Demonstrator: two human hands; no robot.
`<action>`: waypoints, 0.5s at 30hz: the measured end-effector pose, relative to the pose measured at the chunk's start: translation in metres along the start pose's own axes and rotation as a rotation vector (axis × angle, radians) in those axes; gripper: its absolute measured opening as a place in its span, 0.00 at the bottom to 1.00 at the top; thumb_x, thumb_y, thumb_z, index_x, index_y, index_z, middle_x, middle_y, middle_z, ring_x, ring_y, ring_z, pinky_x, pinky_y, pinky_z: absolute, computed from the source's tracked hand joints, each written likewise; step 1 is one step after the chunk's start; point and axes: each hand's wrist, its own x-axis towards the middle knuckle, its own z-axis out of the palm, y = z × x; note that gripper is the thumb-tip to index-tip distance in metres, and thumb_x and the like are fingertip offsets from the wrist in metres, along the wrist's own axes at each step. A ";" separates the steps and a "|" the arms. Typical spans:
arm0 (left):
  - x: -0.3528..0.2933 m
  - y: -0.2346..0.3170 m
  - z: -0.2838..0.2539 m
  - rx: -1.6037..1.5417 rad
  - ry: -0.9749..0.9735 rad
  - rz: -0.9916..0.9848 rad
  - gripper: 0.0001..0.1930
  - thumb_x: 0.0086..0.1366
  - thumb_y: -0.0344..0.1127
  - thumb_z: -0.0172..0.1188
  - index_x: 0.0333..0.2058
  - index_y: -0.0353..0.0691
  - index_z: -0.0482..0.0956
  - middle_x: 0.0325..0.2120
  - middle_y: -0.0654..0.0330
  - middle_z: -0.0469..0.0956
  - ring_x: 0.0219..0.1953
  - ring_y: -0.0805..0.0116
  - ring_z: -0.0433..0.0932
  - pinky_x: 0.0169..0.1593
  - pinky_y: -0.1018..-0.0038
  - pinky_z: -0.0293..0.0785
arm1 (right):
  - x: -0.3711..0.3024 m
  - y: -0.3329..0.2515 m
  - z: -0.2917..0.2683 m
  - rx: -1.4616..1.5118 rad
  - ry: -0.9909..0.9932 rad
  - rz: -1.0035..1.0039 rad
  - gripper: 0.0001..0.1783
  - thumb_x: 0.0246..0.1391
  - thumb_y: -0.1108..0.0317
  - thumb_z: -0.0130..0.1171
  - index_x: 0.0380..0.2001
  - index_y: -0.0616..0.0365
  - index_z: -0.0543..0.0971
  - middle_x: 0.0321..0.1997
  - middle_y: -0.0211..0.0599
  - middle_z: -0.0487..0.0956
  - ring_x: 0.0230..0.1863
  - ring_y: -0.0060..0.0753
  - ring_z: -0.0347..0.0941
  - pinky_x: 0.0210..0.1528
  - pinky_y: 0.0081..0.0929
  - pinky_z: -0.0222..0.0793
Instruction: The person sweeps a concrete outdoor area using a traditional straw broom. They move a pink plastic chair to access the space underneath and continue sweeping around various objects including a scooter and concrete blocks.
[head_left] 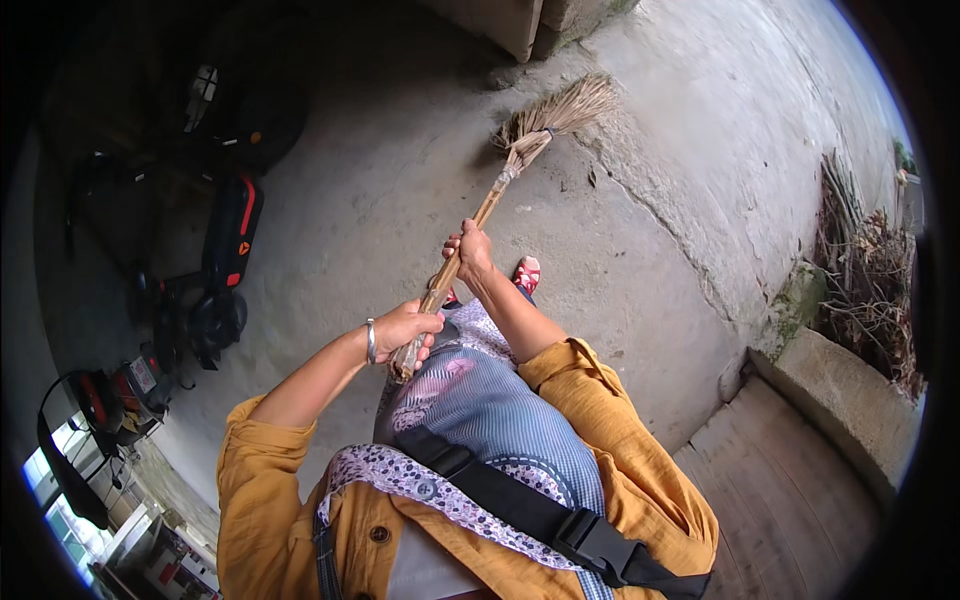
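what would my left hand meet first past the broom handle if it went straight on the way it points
Beyond the broom handle that the left hand grips, probably the right forearm, though depth is unclear in this view.

A tan, straw-like broom with a long, pale-brown wooden handle (489, 201) is gripped at 2 places along that handle. It slants from lower left to upper right, its fan of dry, stiff bristles (578, 103) far out over the grey concrete floor (640, 290); whether the tips touch is unclear. 1 dark blue tie (547, 131) binds the bristles' base. The handle's near end (403, 365) looks rough and wrapped.
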 end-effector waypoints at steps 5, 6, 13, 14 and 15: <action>0.043 0.018 -0.004 -0.071 -0.120 -0.128 0.05 0.54 0.32 0.47 0.29 0.41 0.62 0.11 0.68 0.61 0.11 0.80 0.63 0.12 0.83 0.62 | 0.038 -0.016 -0.032 -0.087 0.103 -0.003 0.06 0.46 0.68 0.42 0.21 0.54 0.58 0.09 0.27 0.58 0.07 0.21 0.52 0.07 0.19 0.53; 0.045 0.016 -0.010 -0.117 -0.161 -0.114 0.05 0.54 0.31 0.47 0.29 0.41 0.62 0.11 0.68 0.61 0.11 0.81 0.62 0.12 0.83 0.62 | 0.037 -0.021 -0.027 -0.112 0.132 -0.040 0.06 0.46 0.68 0.42 0.22 0.55 0.58 0.09 0.28 0.58 0.07 0.21 0.53 0.07 0.19 0.53; -0.023 -0.041 -0.038 -0.457 -0.257 0.074 0.12 0.55 0.29 0.43 0.39 0.38 0.60 0.12 0.66 0.59 0.08 0.82 0.58 0.08 0.84 0.56 | -0.015 0.025 0.005 -0.198 0.096 -0.146 0.07 0.44 0.69 0.41 0.23 0.60 0.57 0.11 0.35 0.59 0.08 0.28 0.58 0.08 0.29 0.63; -0.039 -0.049 -0.037 -0.495 -0.240 0.078 0.12 0.55 0.28 0.43 0.39 0.38 0.60 0.12 0.66 0.59 0.09 0.81 0.59 0.09 0.84 0.57 | -0.033 0.034 0.012 -0.119 0.052 -0.090 0.07 0.44 0.71 0.42 0.23 0.60 0.57 0.11 0.35 0.59 0.09 0.29 0.59 0.11 0.29 0.66; -0.057 -0.058 -0.033 -0.532 -0.217 0.085 0.12 0.54 0.28 0.44 0.39 0.38 0.59 0.12 0.66 0.60 0.09 0.80 0.60 0.09 0.83 0.57 | -0.043 0.044 0.014 -0.030 -0.032 0.019 0.06 0.44 0.73 0.44 0.23 0.60 0.58 0.13 0.35 0.61 0.12 0.30 0.62 0.17 0.29 0.70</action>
